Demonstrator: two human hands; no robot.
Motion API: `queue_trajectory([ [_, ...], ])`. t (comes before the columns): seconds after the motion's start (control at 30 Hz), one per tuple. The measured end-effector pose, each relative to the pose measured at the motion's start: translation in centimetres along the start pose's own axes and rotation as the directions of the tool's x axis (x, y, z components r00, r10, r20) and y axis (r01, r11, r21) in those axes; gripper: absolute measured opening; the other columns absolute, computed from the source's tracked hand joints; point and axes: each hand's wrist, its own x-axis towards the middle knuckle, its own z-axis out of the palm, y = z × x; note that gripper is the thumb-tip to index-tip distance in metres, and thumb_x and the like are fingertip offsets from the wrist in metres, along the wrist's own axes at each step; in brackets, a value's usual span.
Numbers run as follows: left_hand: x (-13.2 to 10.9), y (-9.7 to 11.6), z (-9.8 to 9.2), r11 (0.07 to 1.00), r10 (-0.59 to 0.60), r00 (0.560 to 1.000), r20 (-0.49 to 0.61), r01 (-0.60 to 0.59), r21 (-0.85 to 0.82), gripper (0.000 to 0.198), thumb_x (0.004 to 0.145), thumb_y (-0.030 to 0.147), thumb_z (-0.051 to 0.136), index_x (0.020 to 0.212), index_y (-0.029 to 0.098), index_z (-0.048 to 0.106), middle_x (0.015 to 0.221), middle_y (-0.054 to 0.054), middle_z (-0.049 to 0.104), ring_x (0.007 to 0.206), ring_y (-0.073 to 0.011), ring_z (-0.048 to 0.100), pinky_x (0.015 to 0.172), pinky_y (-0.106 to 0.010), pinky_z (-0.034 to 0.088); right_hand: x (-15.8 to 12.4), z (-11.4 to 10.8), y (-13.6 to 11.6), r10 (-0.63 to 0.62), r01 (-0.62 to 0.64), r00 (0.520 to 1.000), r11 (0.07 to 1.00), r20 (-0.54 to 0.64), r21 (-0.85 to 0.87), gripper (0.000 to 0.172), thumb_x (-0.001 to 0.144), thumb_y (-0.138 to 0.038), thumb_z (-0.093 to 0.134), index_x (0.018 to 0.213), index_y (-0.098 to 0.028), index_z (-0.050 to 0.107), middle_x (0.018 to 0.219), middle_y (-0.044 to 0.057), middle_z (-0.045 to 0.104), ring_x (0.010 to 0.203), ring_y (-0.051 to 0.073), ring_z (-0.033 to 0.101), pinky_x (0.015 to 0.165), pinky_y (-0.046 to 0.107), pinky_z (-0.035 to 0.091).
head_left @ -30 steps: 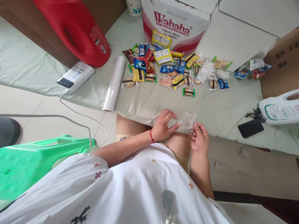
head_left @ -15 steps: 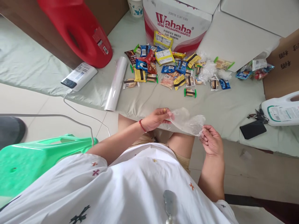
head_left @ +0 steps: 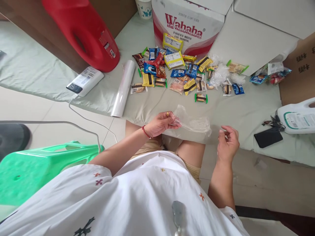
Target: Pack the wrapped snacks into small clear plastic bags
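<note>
Pinched in my left hand (head_left: 163, 124) is one end of a thin clear plastic bag (head_left: 194, 123), which stretches to the right above my lap. My right hand (head_left: 228, 141) is off to the right of the bag's far end, apart from it, with fingers loosely bent and nothing in them. Beyond the bag, a pile of small wrapped snacks (head_left: 177, 72) in yellow, blue, red and green packets lies on the pale cloth. Crumpled clear plastic (head_left: 220, 74) sits at the pile's right side. A roll of clear plastic bags or film (head_left: 123, 88) lies to the left.
A Wahaha carton (head_left: 185, 28) stands behind the snacks. On the left are a red jug (head_left: 83, 36), a white power bank (head_left: 85, 81) with a cable and a green stool (head_left: 46, 167). A phone (head_left: 268, 137), keys (head_left: 274, 123) and a white bottle (head_left: 297, 116) lie at right.
My right hand has let go of the plastic bag and moved a little to the right, its fingers opening. My left hand has shifted slightly left with the bag.
</note>
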Motion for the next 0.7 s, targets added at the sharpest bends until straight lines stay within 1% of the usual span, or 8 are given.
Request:
queue_trajectory([
  [0.03,0.1,0.0,-0.2,1.0,0.001,1.0,-0.006,-0.001,0.007,0.045,0.075,0.044,0.092,0.084,0.015,0.059,0.091,-0.006,0.075,0.088,-0.0193,0.078,0.08,-0.03,0.061,0.2,-0.2,-0.1,-0.082,0.081,0.996,0.995,-0.02,-0.055,0.024,0.09,-0.044,0.073,0.102,-0.024,0.078,0.113,0.008,0.065,0.084,0.015,0.061,0.071,0.03,0.051],
  [0.1,0.2,0.0,-0.6,1.0,0.0,1.0,-0.018,0.001,0.029,0.047,0.074,0.045,0.093,0.083,0.014,0.059,0.09,-0.006,0.075,0.087,-0.0184,0.077,0.079,-0.029,0.06,0.5,-0.6,-0.4,-0.202,0.203,0.979,0.973,0.021,-0.112,0.017,0.092,-0.039,0.072,0.097,-0.025,0.08,0.105,0.008,0.068,0.09,0.019,0.064,0.074,0.033,0.053],
  [0.2,0.4,-0.3,-1.2,0.997,0.0,0.999,-0.051,0.003,0.073,0.049,0.072,0.047,0.093,0.084,0.014,0.06,0.09,-0.006,0.075,0.085,-0.0171,0.076,0.078,-0.028,0.06,0.5,-0.5,-1.1,-0.231,0.257,0.953,0.96,0.195,-0.115,0.014,0.093,-0.034,0.069,0.097,-0.029,0.082,0.097,0.006,0.071,0.087,0.02,0.065,0.072,0.034,0.052],
  [0.27,0.5,-0.7,-1.5,0.996,0.002,0.997,-0.08,0.006,0.091,0.05,0.072,0.049,0.093,0.085,0.014,0.06,0.09,-0.006,0.076,0.084,-0.0167,0.076,0.077,-0.027,0.059,0.3,0.3,-1.7,-0.212,0.249,0.936,0.963,0.282,-0.101,0.014,0.093,-0.033,0.07,0.098,-0.031,0.082,0.097,0.005,0.072,0.083,0.02,0.065,0.07,0.034,0.052],
  [0.33,0.5,-1.0,-1.5,0.995,0.003,0.995,-0.097,0.006,0.096,0.051,0.07,0.049,0.094,0.085,0.014,0.06,0.09,-0.006,0.076,0.083,-0.0163,0.076,0.077,-0.027,0.058,-0.1,1.5,-2.5,-0.206,0.246,0.91,0.967,0.359,-0.069,0.013,0.093,-0.032,0.07,0.098,-0.032,0.082,0.096,0.005,0.072,0.08,0.019,0.064,0.07,0.034,0.052],
  [0.5,0.2,-1.1,-1.1,0.993,0.023,0.998,-0.063,-0.015,0.12,0.047,0.068,0.044,0.096,0.089,0.012,0.069,0.095,-0.008,0.077,0.085,-0.0155,0.074,0.083,-0.029,0.057,-1.2,6.0,-4.0,-0.195,0.23,0.833,0.973,0.518,-0.002,0.015,0.095,-0.034,0.069,0.102,-0.032,0.082,0.099,0.004,0.071,0.073,0.016,0.059,0.069,0.032,0.05],
  [0.6,0.1,-1.1,-0.8,0.99,0.038,0.998,-0.04,-0.032,0.14,0.045,0.066,0.041,0.097,0.091,0.012,0.073,0.092,-0.007,0.076,0.084,-0.015,0.072,0.085,-0.029,0.055,-1.5,8.5,-4.4,-0.148,0.158,0.833,0.987,0.533,0.028,0.017,0.09,-0.039,0.074,0.104,-0.032,0.081,0.101,0.004,0.07,0.066,0.013,0.052,0.066,0.03,0.047],
  [0.7,-0.1,-1.0,-0.8,0.982,0.059,0.997,-0.04,-0.051,0.184,0.043,0.067,0.042,0.096,0.091,0.013,0.075,0.089,-0.006,0.076,0.082,-0.0148,0.07,0.085,-0.029,0.054,-1.5,9.7,-4.3,-0.102,0.072,0.835,0.995,0.541,0.076,0.013,0.089,-0.041,0.075,0.092,-0.029,0.08,0.094,0.003,0.069,0.063,0.012,0.048,0.064,0.029,0.044],
])
